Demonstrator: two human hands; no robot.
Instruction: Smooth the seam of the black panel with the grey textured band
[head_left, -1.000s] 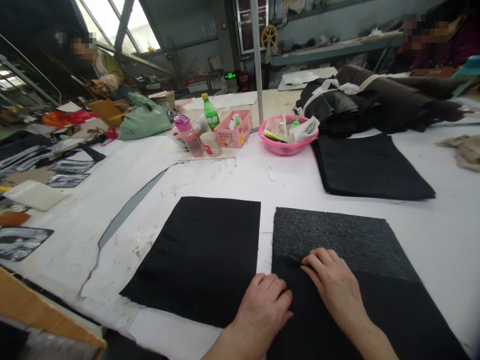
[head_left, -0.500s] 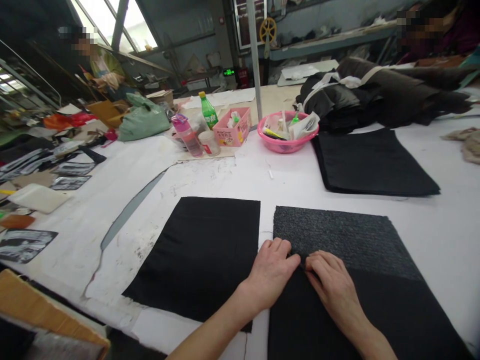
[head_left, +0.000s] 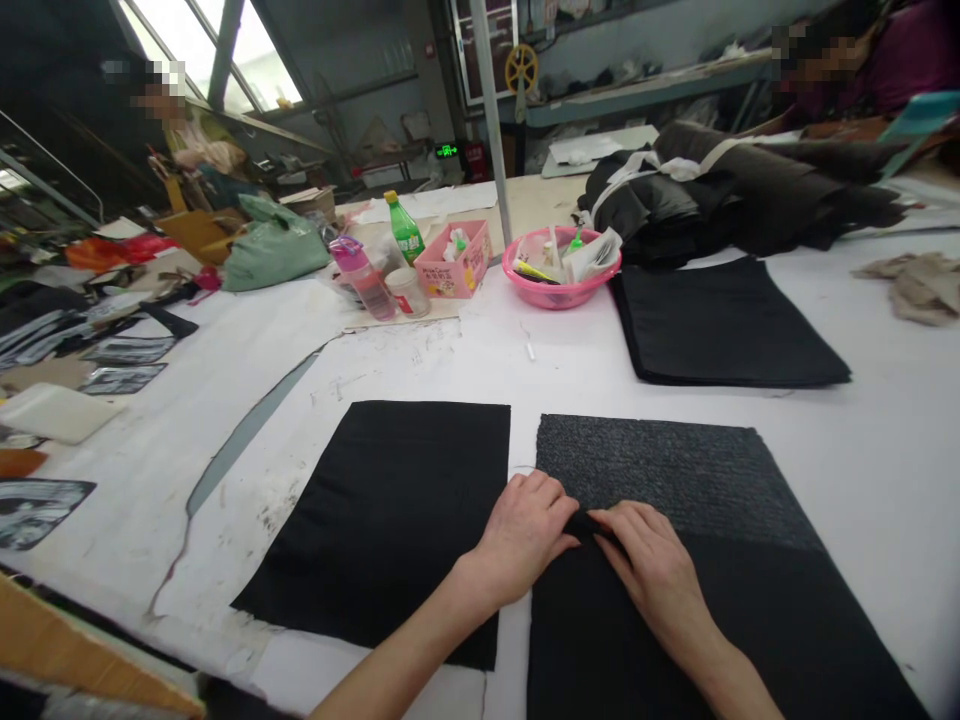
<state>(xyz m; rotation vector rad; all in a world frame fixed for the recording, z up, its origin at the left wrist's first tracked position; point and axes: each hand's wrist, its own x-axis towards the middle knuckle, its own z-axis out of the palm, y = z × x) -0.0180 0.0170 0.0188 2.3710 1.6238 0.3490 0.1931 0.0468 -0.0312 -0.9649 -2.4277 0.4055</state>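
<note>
In front of me lies a piece of black fabric (head_left: 750,620) with a dark grey, textured strip (head_left: 667,460) along its far part. My left hand (head_left: 525,530) is closed on the fabric near its left edge, just below the strip. Close beside it, my right hand (head_left: 652,560) pinches the same cloth, and a small fold of black shows between the two. The fingertips are partly hidden in the cloth. A separate black fabric panel (head_left: 412,510) lies flat to the left, under my left forearm.
A stack of black fabric (head_left: 735,325) sits at the back right, before bundled dark cloth (head_left: 720,190). A pink basin (head_left: 559,292), a pink box (head_left: 465,270), a green bottle (head_left: 405,230) and a pink-lidded bottle (head_left: 361,280) stand farther back. A metal pole (head_left: 491,130) rises behind.
My fingers have shifted slightly on the fabric, and a raised black fold now shows between my hands. The whole view has moved a little, so things appear farther left.
</note>
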